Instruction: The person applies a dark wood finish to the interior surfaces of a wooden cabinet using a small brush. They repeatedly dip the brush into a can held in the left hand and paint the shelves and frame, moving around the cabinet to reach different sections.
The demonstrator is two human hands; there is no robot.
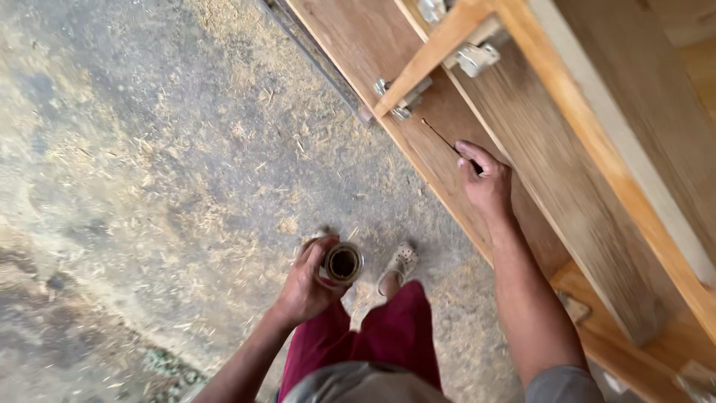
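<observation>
Head camera looks straight down past a grey shirt hem point(358, 380) and dark red trousers point(373, 339) to a pale perforated shoe point(397, 265) planted on a rough concrete floor point(149, 149) scattered with sawdust and wood shavings. Just ahead of the knee, the left hand point(306, 287) grips a small round container point(343, 263) with a metal rim and a dark inside, its open mouth turned up toward the lens; the fingers are curled shut around its side, thumb across the near edge, and it hangs in the air above the floor, close beside the shoe. To the right, the right arm stretches forward and the right hand point(486, 183) lies on the face of a wooden panel point(552, 194), fingers loosely bent and together, fingertips pressed at a thin dark slit point(440, 134) cut into the wood; it holds nothing that shows. That panel belongs to a long wooden cabinet frame point(634, 224) running diagonally across the right side, with lighter rails along its edges. Farther up, a wooden cross-bar point(440, 48) is fixed with metal brackets point(477, 56), and another bracket point(399, 97) sits at its lower end.
</observation>
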